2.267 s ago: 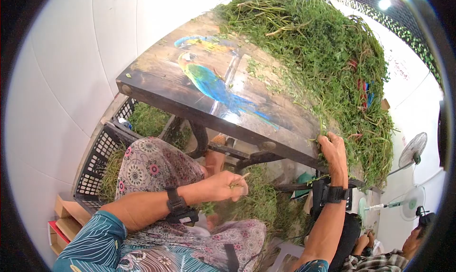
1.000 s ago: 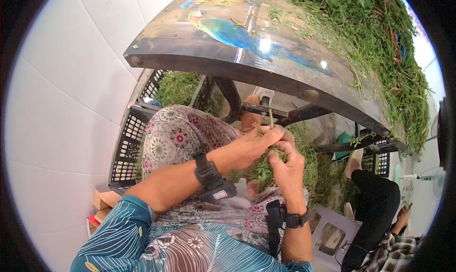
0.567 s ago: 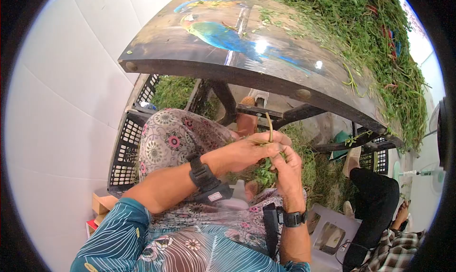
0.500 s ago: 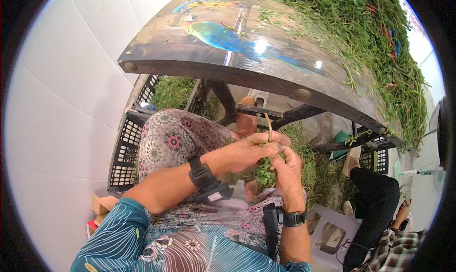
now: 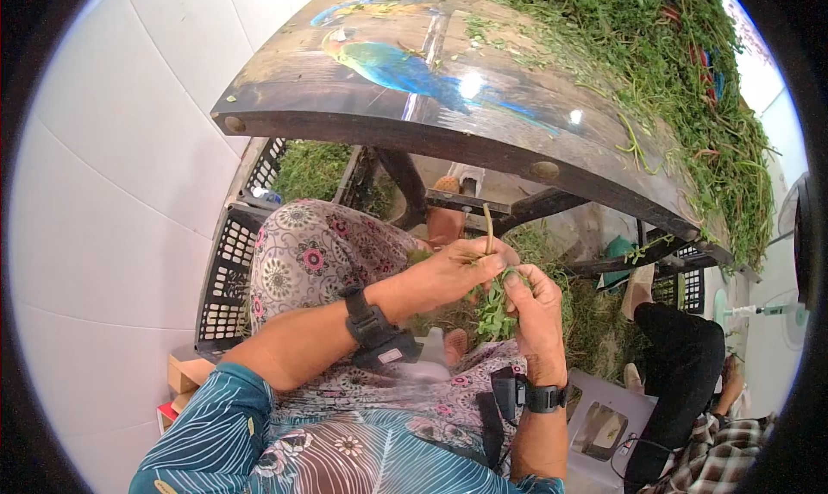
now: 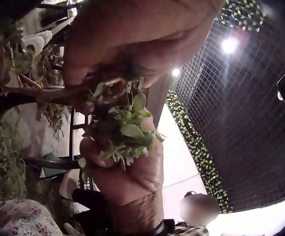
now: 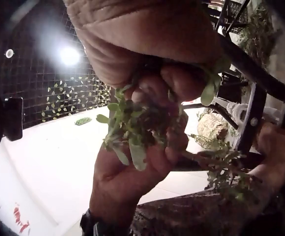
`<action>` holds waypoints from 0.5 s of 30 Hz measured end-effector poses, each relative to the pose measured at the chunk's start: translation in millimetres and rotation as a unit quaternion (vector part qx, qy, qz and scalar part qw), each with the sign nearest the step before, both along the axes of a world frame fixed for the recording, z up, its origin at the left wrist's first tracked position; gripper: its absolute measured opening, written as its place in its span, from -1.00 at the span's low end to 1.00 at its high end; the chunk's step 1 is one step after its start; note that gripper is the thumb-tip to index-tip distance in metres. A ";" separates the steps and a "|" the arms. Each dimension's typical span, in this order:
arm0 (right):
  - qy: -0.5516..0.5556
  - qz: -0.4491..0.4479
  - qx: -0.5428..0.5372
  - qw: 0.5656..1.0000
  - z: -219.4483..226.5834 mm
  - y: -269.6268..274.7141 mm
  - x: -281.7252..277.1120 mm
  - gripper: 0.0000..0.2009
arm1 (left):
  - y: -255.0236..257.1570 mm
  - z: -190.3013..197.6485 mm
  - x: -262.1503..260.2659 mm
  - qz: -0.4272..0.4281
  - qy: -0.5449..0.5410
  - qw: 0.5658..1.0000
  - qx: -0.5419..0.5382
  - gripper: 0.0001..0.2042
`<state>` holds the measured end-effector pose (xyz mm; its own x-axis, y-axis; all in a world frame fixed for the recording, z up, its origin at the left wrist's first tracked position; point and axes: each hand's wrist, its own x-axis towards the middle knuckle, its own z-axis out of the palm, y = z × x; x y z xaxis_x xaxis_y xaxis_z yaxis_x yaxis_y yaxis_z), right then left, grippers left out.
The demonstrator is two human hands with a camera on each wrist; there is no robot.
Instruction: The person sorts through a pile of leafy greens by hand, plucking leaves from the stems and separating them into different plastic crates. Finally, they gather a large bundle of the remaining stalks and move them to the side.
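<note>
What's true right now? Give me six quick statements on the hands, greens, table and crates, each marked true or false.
1. The left hand and right hand are close together at the leafy sprig. True.
2. The right hand rests on the table. False: it is off the table, pinching the leafy sprig.
3. A stem sticks out of the left hand. True.
4. The heap of greens covers the parrot picture. False: the picture shows plainly, beside the heap.
5. A black strap is on each wrist. True.
6. The crate beside the flowered cloth is white. False: it is black.
</note>
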<state>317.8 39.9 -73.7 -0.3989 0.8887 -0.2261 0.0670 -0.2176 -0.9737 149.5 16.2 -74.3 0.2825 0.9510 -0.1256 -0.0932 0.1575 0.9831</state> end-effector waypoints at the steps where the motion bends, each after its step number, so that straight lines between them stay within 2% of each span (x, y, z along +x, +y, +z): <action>1: -0.002 0.002 0.000 1.000 -0.4 0.4 0.0 -0.86 | 1.5 -7.0 0.2 0.003 0.003 1.000 0.024 -0.72; 2: 0.001 -0.001 -0.003 1.000 0.4 0.2 -0.3 -0.86 | 2.2 -10.9 0.3 0.006 0.007 0.999 0.048 -0.72; 5: 0.003 -0.012 -0.009 1.000 3.1 -1.3 -0.7 -0.86 | -2.2 16.9 -5.3 -0.040 -0.009 0.997 -0.067 -0.72; 8: 0.005 -0.030 -0.009 1.000 4.0 0.3 2.0 -0.86 | -1.5 8.6 -6.8 -0.021 0.047 0.998 0.042 -0.71; 11: 0.018 -0.034 -0.011 0.999 5.2 3.9 5.2 -0.88 | 3.7 1.3 -5.5 -0.024 0.018 0.999 0.026 -0.72; 14: 0.005 -0.006 -0.009 1.000 2.4 3.9 7.7 -0.88 | 2.9 -1.8 0.2 0.043 0.005 0.998 0.053 -0.75; 15: -0.002 0.007 -0.008 1.000 0.1 2.4 8.2 -0.88 | 3.1 -1.0 -1.2 0.029 0.003 0.999 0.044 -0.76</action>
<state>326.0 42.3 -73.6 -0.4099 0.8793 -0.2425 0.0734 -0.2332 -0.9697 148.3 19.3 -75.3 0.2270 0.9730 -0.0427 -0.0934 0.0654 0.9935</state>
